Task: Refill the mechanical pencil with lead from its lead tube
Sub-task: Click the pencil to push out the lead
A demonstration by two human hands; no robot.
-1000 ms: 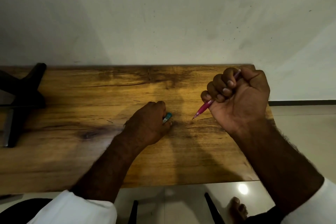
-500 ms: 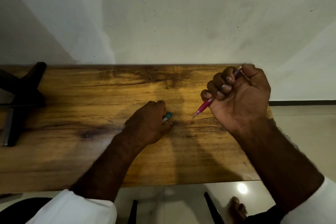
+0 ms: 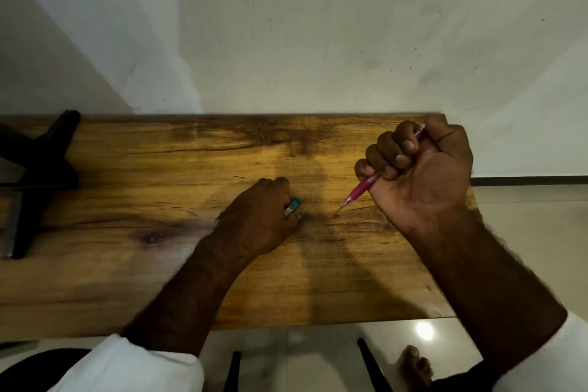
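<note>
My right hand (image 3: 420, 172) grips a pink mechanical pencil (image 3: 361, 189) in a fist, thumb over its top end, tip pointing down-left just above the wooden table (image 3: 143, 264). My left hand (image 3: 257, 219) rests on the table at the middle and holds a small teal lead tube (image 3: 293, 206), of which only one end shows past the fingers. The pencil's tip is a short way right of the tube.
A black stand (image 3: 35, 175) sits on the table's left end. A white wall runs behind the table's far edge. The table's right edge is just beyond my right hand. Tiled floor, chair legs and a bare foot (image 3: 416, 366) lie below the near edge.
Almost nothing moved. My right hand shifted very slightly while still gripping the pencil. The left hand stayed on the lead tube.
</note>
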